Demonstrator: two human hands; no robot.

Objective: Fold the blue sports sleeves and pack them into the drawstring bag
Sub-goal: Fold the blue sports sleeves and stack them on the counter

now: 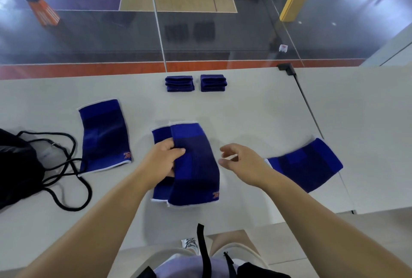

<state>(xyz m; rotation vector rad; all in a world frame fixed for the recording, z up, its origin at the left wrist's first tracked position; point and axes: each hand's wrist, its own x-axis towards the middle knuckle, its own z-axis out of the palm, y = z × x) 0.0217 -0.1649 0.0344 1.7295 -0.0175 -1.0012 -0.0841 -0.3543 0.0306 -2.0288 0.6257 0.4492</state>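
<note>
A blue sports sleeve (196, 166) lies in the middle of the white table, on top of a second blue sleeve (161, 135) that shows along its left side. My left hand (166, 159) grips the top sleeve's left edge, thumb on top. My right hand (240, 161) hovers open just right of it, touching nothing. Another flat blue sleeve (104, 135) lies to the left, and one more (305, 164) to the right. The black drawstring bag (17, 166) sits at the left edge with its cords (73, 166) spread out.
Two stacks of small folded blue bands (179, 83) (213, 83) stand at the table's far edge (89, 77), against a glass pane. A seam (312, 117) runs down the table on the right. Beyond the glass lies a sports court far below.
</note>
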